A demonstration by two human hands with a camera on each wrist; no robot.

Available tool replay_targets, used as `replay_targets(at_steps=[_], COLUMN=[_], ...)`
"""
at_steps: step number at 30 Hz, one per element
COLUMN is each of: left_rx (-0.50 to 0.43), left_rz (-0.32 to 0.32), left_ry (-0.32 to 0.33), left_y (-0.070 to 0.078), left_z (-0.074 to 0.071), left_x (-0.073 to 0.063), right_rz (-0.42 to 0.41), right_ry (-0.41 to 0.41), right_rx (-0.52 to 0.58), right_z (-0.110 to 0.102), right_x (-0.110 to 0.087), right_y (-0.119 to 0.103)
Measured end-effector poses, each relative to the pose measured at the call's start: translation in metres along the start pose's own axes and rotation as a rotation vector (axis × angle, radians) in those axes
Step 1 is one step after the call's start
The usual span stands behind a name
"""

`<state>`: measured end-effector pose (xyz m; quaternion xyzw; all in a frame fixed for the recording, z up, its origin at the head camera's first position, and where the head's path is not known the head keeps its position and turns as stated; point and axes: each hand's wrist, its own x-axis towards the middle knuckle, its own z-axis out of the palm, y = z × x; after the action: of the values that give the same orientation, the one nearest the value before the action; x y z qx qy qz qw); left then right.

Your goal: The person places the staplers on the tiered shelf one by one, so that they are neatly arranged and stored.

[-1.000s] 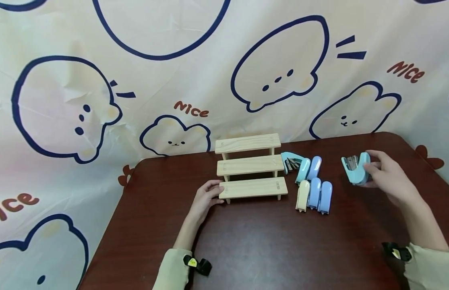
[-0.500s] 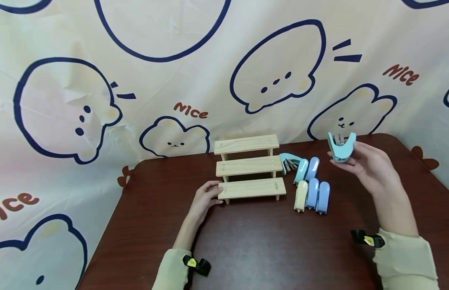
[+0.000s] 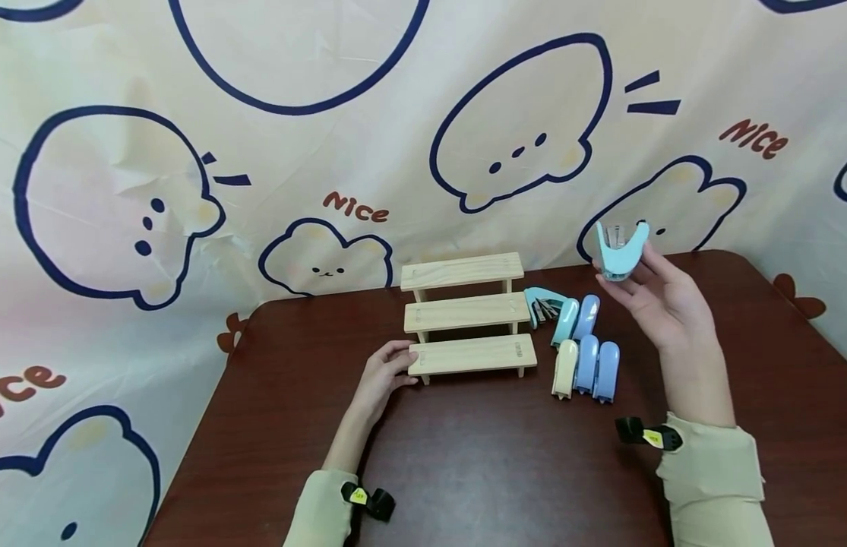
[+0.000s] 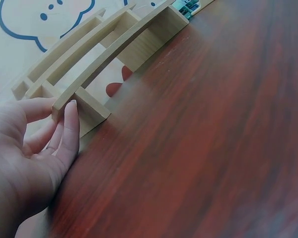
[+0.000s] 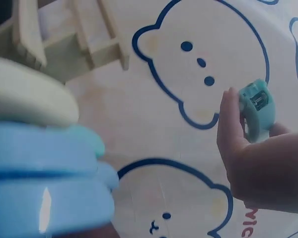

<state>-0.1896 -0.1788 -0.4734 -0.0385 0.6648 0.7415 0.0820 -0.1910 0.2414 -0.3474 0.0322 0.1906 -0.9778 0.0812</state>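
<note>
Raised above the table's back right, my right hand [image 3: 669,304] grips a turquoise stapler [image 3: 621,252] whose two arms spread apart in a V. The right wrist view shows the same stapler [image 5: 258,109] between thumb and fingers. My left hand [image 3: 385,380] pinches the left end of the lowest step of a three-tier wooden stand [image 3: 471,355]. In the left wrist view, thumb and fingers sit above and below that board's corner [image 4: 64,104]. Right of the stand lie a spread turquoise stapler [image 3: 545,304], a shut turquoise one [image 3: 566,322], several blue ones [image 3: 607,371] and a cream one [image 3: 564,368].
The dark brown table [image 3: 491,471] runs back to a cartoon-printed cloth [image 3: 314,152]. Black cameras are strapped to the left wrist [image 3: 370,501] and right wrist [image 3: 649,434]. The staplers stand close between the stand and my right arm.
My right hand has risen and moved left with the turquoise stapler, turning it so its spread arms point up. The left hand keeps its hold on the stand.
</note>
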Motion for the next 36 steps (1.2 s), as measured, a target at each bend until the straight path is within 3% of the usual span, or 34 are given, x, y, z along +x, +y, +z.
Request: replay_targets(at_steps=[7, 12, 17, 24, 28, 33, 36], left_rx=[-0.007, -0.016, -0.022, -0.020, -0.024, -0.014, -0.009], left_rz=[-0.002, -0.004, 0.001, 0.004, 0.007, 0.012, 0.005], left_ry=[0.008, 0.006, 0.006, 0.016, 0.019, 0.022, 0.010], left_y=[0.000, 0.000, 0.000, 0.002, 0.004, 0.004, 0.003], left_z=[0.000, 0.002, 0.002, 0.000, -0.001, -0.001, 0.003], left_x=[0.000, -0.001, -0.001, 0.000, -0.001, -0.003, -0.002], right_rz=[-0.024, -0.053, -0.108, -0.165, -0.200, -0.228, -0.242], right_ry=[-0.022, -0.043, -0.052, 0.076, 0.153, 0.184, 0.227], right_rx=[0.025, -0.070, -0.235, -0.454, -0.494, -0.554, -0.638], right_z=[0.017, 0.027, 0.033, 0.042, 0.044, 0.041, 0.040], right_x=[0.006, 0.011, 0.014, 0.021, 0.029, 0.037, 0.043], right_y=[0.019, 0.035, 0.048, 0.060, 0.068, 0.078, 0.080])
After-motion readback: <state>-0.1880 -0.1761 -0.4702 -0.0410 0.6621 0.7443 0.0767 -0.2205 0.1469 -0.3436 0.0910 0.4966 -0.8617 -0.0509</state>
